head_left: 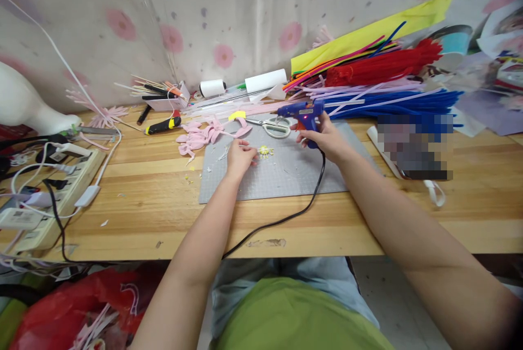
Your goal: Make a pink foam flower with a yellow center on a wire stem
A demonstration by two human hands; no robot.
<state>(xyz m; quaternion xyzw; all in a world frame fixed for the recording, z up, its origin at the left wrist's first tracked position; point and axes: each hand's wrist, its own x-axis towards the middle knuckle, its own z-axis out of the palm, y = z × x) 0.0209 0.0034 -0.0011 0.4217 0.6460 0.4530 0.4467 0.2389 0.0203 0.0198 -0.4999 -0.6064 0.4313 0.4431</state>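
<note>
**Shaped parts present, not joined; glue gun in hand**

Progress: The pink petal-like pieces (210, 132) appear shaped and lie heaped at the mat's far left, separate from the yellow-tipped cluster (265, 151), which sits over the mat's middle. Shaping looks done; joining of the two looks outstanding. No glue can be made out on either.

Hands: The right hand (322, 135) is wrapped around the handle of a blue glue gun (301, 111), its nozzle pointing left. The left hand (242, 158) is curled nearly closed just beside the cluster; whether it pinches it cannot be confirmed.

Surface: A grey cutting mat (286, 181), with scissors (278, 128) at its far edge, lies on a wooden table (139, 203).

Room: A flower-patterned curtain (257, 18) hangs beyond; a power strip (79, 189) lies left, blue pipe cleaners (408, 104) far right.
</note>
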